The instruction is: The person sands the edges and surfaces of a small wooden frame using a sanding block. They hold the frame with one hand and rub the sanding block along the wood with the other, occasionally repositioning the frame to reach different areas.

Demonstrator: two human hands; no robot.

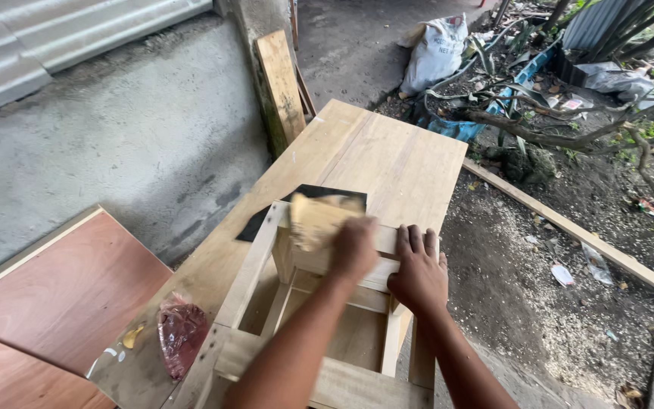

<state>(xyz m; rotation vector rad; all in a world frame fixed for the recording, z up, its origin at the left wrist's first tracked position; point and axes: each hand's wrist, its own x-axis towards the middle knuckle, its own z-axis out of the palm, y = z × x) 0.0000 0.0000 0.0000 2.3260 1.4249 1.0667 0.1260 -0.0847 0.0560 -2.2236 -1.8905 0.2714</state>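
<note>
2 hands work a stiff, light wooden frame (319,333): the left hand (353,248) has its fingers curled on a floppy sandpaper sheet (316,220). right hand (418,273) fingers lie spread flat over the top rail (best hold).

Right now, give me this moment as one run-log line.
left hand: pressing sandpaper on wooden frame | right hand: flat on frame, steadying | frame on wooden table | pink bag nearby

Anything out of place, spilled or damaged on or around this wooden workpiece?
Little stands out. A pink plastic bag lies crumpled on the tabletop by yellowish smears, possibly glue. Litter and sawdust dot the ground. The left hand rubs a blurred pad on the frame; the right hand steadies it.
</note>
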